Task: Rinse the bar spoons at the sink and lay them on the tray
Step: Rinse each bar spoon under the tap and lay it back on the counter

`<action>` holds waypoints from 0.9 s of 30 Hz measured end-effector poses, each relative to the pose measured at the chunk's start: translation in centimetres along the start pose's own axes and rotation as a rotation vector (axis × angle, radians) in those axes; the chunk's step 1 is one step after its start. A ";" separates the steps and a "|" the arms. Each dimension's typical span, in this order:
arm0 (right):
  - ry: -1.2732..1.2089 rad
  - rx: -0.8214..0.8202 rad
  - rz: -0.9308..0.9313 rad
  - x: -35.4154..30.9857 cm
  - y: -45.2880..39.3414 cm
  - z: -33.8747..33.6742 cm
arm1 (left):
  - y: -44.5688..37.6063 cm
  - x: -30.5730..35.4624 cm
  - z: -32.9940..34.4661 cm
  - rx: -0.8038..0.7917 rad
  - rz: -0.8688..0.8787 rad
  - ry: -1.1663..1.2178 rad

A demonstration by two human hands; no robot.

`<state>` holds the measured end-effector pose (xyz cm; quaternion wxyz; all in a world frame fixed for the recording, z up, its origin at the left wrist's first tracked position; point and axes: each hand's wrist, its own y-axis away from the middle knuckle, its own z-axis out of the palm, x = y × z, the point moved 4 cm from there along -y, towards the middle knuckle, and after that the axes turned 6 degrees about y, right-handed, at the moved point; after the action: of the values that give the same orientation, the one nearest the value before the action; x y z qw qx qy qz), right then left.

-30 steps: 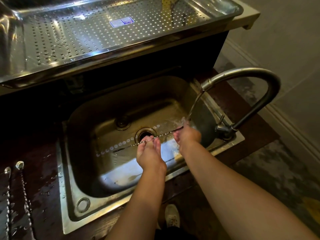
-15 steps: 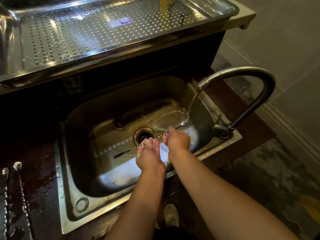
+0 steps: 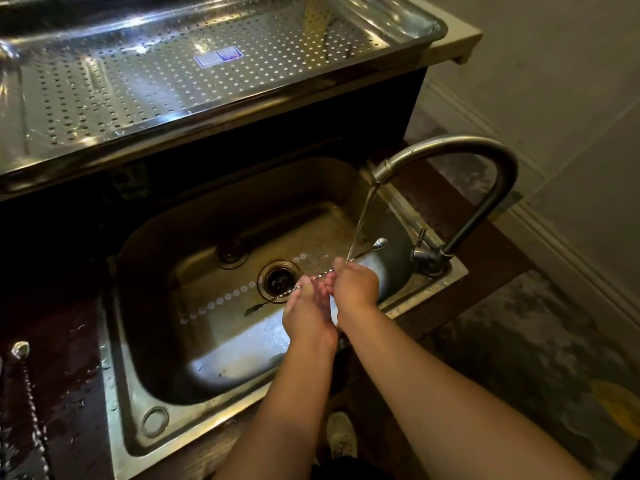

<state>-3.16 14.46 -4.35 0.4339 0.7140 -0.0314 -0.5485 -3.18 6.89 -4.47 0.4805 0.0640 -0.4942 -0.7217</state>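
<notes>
Both hands hold one long twisted bar spoon (image 3: 378, 242) level over the steel sink (image 3: 221, 341). My left hand (image 3: 306, 311) pinches its stem near the middle, and my right hand (image 3: 355, 285) grips it further right. The bowl end sticks out past my right hand, and the thin tail end points left over the drain (image 3: 280, 278). Water runs from the curved tap (image 3: 478, 157) onto the stem just beyond my right fingers. Another bar spoon (image 3: 29, 389) lies on the wet dark counter at the far left. The perforated steel tray (image 3: 104, 140) sits raised behind the sink.
The tap's lever and base (image 3: 427, 254) stand at the sink's right rim. A second spoon-like piece shows at the bottom left edge. A sticker (image 3: 218, 58) lies on the tray floor. Pale wall and patterned floor lie to the right; a shoe (image 3: 341, 433) shows below.
The spoon has slid to the right, so its bowl now clears the stream and water hits the stem. My right hand has moved closer to my left hand.
</notes>
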 end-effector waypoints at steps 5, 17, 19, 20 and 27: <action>0.059 0.083 -0.076 -2.4 -1.5 -2.1 | -0.1 -1.0 0.5 0.035 -0.048 -0.004; 0.055 0.108 -0.216 -4.3 -1.0 -4.7 | -0.3 -5.0 4.9 -0.241 -0.238 -0.204; 0.019 0.159 -0.256 -4.9 -1.5 -5.2 | -0.2 -5.7 5.7 -0.266 -0.286 -0.230; 0.003 0.177 -0.269 -5.2 -1.6 -5.4 | -0.2 -6.0 6.0 -0.273 -0.298 -0.228; 0.026 0.221 -0.324 -6.5 -2.9 -5.8 | -0.4 -6.7 7.7 -0.308 -0.322 -0.206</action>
<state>-2.24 23.04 -1.22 0.2593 0.7601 0.0292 -0.5951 -4.24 17.03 -3.48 0.3104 -0.0057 -0.4081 -0.8585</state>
